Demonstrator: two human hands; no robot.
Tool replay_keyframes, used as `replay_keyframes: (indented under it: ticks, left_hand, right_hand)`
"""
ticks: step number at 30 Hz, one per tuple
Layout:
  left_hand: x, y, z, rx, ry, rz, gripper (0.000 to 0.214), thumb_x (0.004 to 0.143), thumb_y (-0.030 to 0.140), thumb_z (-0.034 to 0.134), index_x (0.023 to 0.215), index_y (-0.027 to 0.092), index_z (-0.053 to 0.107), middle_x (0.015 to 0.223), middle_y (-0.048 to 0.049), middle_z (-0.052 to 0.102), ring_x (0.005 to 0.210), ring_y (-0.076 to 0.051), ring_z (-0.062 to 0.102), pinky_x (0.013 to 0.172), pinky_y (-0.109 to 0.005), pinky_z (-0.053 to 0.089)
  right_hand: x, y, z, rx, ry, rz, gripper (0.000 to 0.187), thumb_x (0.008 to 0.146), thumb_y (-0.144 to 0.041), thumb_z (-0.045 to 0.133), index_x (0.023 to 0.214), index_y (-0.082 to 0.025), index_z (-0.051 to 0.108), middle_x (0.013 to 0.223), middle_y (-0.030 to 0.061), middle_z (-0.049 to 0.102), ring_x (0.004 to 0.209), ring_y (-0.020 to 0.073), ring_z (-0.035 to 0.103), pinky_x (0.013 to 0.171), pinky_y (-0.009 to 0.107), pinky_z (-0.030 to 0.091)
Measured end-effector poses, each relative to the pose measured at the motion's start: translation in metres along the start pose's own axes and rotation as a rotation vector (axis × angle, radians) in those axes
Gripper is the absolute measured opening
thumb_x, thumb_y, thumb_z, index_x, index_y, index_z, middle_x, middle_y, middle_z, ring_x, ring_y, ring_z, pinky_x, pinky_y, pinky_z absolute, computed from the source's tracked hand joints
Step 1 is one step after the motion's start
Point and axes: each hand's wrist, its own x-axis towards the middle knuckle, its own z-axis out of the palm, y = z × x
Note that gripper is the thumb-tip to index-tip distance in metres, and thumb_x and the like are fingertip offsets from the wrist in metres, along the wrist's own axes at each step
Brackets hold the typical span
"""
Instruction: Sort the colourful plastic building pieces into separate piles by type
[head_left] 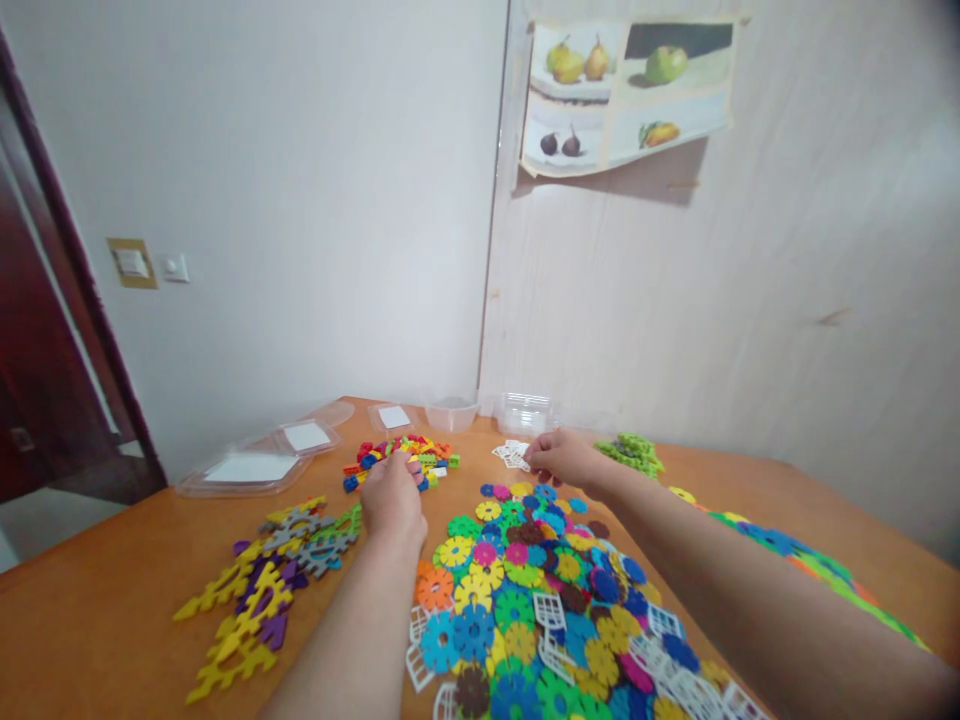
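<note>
My left hand point(392, 500) reaches over the near side of a heap of small coloured building bricks point(431, 447). Its fingers are curled in, and the back of the hand hides whatever they may hold. At the right edge of a small pile of white plastic window pieces point(511, 455), my right hand point(566, 460) has thumb and fingers pinched together. What lies between those fingertips is too small to tell. Between my forearms spreads a large pile of notched plastic discs point(517, 590) in many colours, with more white lattice window pieces point(549, 610) among them.
Yellow, grey and purple interlocking pieces point(251, 610) lie at the left. Clear lids point(251, 468) and a clear plastic tub point(451, 412) stand along the back. Green pieces point(634, 455) sit beyond my right wrist, and coloured pieces point(795, 550) line the right side.
</note>
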Motion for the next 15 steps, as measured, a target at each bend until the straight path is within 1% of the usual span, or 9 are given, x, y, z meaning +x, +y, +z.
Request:
replay_keyframes:
  ticks: [3,5,7,10,12,14,15]
  left_hand:
    - [-0.001,0.000,0.001,-0.004,-0.011,0.011,0.019,0.063,0.030,0.060,0.071,0.014,0.064,0.063,-0.0017,0.065,0.053,-0.013,0.059,0.055,-0.026,0.048]
    - [-0.003,0.001,0.001,-0.013,-0.016,0.011,0.018,0.062,0.029,0.060,0.071,0.014,0.064,0.064,-0.0020,0.066,0.054,-0.013,0.059,0.054,-0.026,0.048]
    - [-0.004,0.001,0.001,-0.013,-0.021,0.008,0.018,0.062,0.029,0.061,0.072,0.014,0.064,0.065,-0.0022,0.066,0.055,-0.013,0.060,0.054,-0.026,0.047]
    - [-0.004,0.001,0.000,0.006,-0.035,0.009,0.019,0.062,0.030,0.061,0.071,0.013,0.064,0.065,-0.0022,0.066,0.056,-0.014,0.060,0.055,-0.026,0.047]
    - [-0.003,0.001,0.000,0.024,-0.040,0.014,0.019,0.062,0.030,0.060,0.071,0.013,0.064,0.065,-0.0020,0.066,0.056,-0.014,0.060,0.056,-0.027,0.047]
    - [-0.004,0.002,0.000,0.033,-0.043,0.017,0.019,0.061,0.030,0.060,0.071,0.013,0.064,0.064,-0.0016,0.065,0.056,-0.014,0.060,0.055,-0.026,0.046]
    - [-0.004,0.002,0.000,0.036,-0.047,0.017,0.020,0.061,0.030,0.060,0.071,0.014,0.063,0.064,-0.0015,0.065,0.056,-0.014,0.059,0.055,-0.026,0.046]
  right_hand:
    - [-0.014,0.024,-0.025,-0.091,-0.007,0.020,0.007,0.067,-0.012,0.063,0.063,-0.016,0.058,0.050,-0.0033,0.056,0.046,0.0085,0.052,0.041,0.016,0.032]
    - [-0.021,0.038,-0.033,-0.139,-0.027,0.024,0.009,0.063,-0.009,0.063,0.061,-0.016,0.058,0.049,-0.0039,0.056,0.047,0.0082,0.052,0.042,0.016,0.033]
    - [-0.026,0.049,-0.035,-0.166,-0.077,0.029,0.009,0.061,-0.008,0.062,0.061,-0.016,0.058,0.048,-0.0043,0.056,0.046,0.0084,0.052,0.044,0.017,0.035]
    - [-0.031,0.058,-0.031,-0.169,-0.186,0.043,0.008,0.063,-0.010,0.059,0.061,-0.017,0.056,0.047,-0.0034,0.057,0.044,0.0104,0.054,0.044,0.019,0.038]
    - [-0.034,0.058,-0.029,-0.161,-0.234,0.039,0.005,0.066,-0.014,0.058,0.063,-0.017,0.056,0.049,-0.0028,0.057,0.044,0.0115,0.054,0.043,0.020,0.040]
    - [-0.039,0.055,-0.026,-0.153,-0.248,0.026,0.003,0.071,-0.020,0.059,0.069,-0.018,0.058,0.053,-0.0025,0.057,0.046,0.0113,0.054,0.044,0.021,0.040]
    - [-0.042,0.053,-0.025,-0.154,-0.250,0.005,0.007,0.074,-0.025,0.060,0.073,-0.018,0.060,0.057,-0.0022,0.058,0.047,0.0108,0.053,0.044,0.020,0.040]
